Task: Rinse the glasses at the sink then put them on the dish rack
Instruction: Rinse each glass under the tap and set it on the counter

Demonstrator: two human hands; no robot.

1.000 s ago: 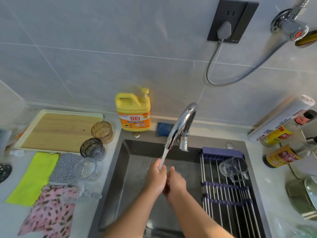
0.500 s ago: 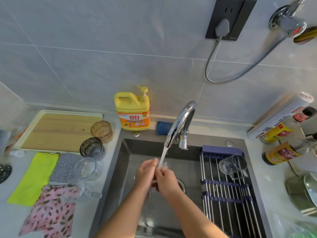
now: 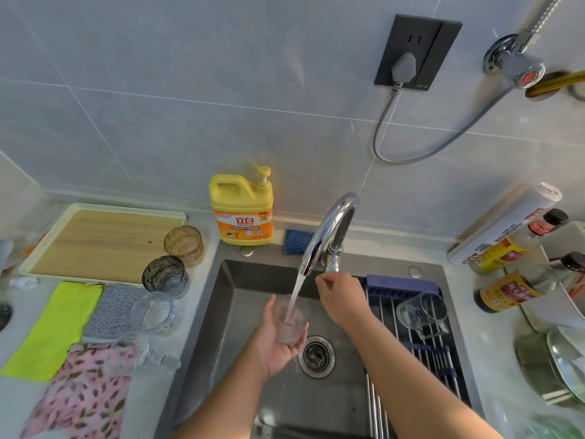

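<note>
My left hand grips a clear glass upright over the sink, and water from the chrome faucet runs into it. My right hand is raised beside the faucet's base, fingers curled, holding nothing that I can see. A clear mug lies on its side on the dish rack over the sink's right half. On the left counter stand an amber glass, a dark glass, a clear glass, and a clear glass jug lying on its side.
A yellow detergent bottle and a blue sponge stand behind the sink. Cloths and a wooden tray cover the left counter. Sauce bottles and metal dishes crowd the right side. The drain is open.
Both hands were together around the glass under the stream. Now the right hand has lifted away toward the faucet base, and the left hand alone holds the glass upright under the water.
</note>
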